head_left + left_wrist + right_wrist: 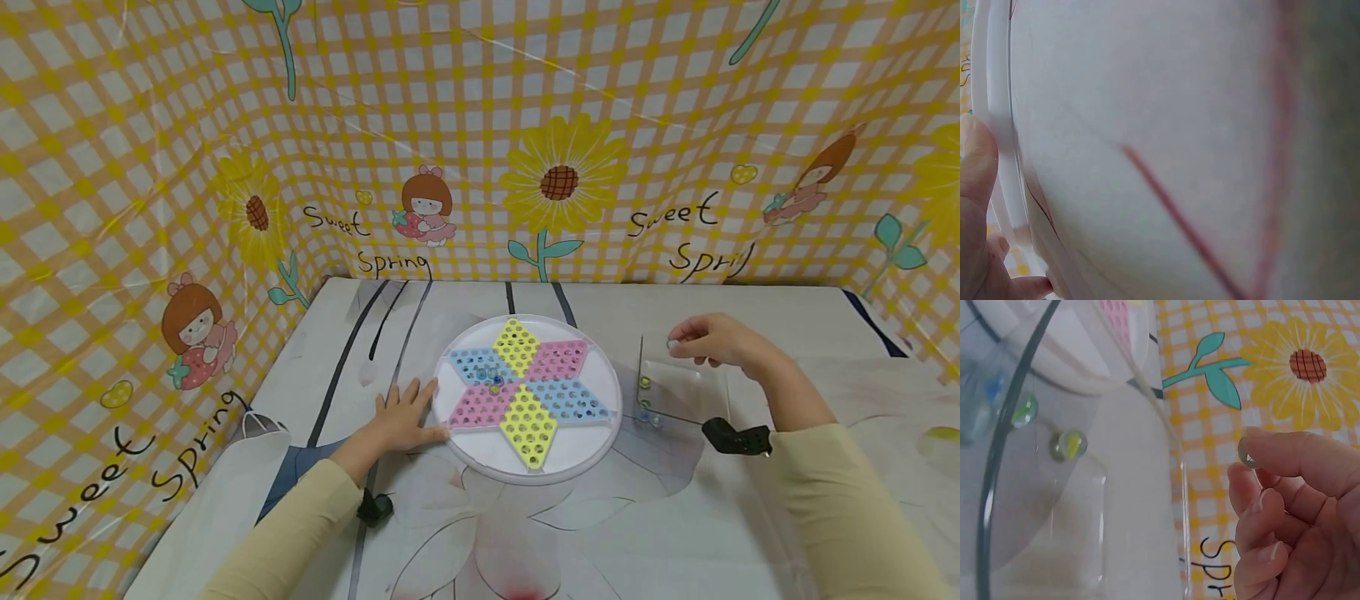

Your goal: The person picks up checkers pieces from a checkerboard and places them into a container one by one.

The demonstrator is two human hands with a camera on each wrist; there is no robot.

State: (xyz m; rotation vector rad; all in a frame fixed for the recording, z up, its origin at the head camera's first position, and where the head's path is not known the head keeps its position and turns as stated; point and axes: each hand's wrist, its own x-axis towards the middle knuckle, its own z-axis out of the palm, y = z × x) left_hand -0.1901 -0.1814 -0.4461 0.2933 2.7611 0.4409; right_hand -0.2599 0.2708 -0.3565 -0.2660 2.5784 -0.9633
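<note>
My right hand (716, 340) pinches a glass marble (1248, 454) between thumb and fingertip, raised above the back of a clear plastic box (727, 392). Several marbles with coloured swirls lie at the box's left side, among them a yellow-swirled marble (1074, 445) and a green one (1024, 411). To the left is a round white Chinese checkers board (480, 450) with a six-pointed star in yellow, pink and blue. A few marbles, including a blue marble (497, 381), sit on its left half. My left hand (403, 417) rests with spread fingers at the board's left rim.
A floral cloth (540, 537) covers the table. Behind and to the left hangs a yellow checked cloth (480, 108) with sunflowers. Black wrist devices sit by each forearm, the right device (738, 437) overlapping the box's front corner in the head view.
</note>
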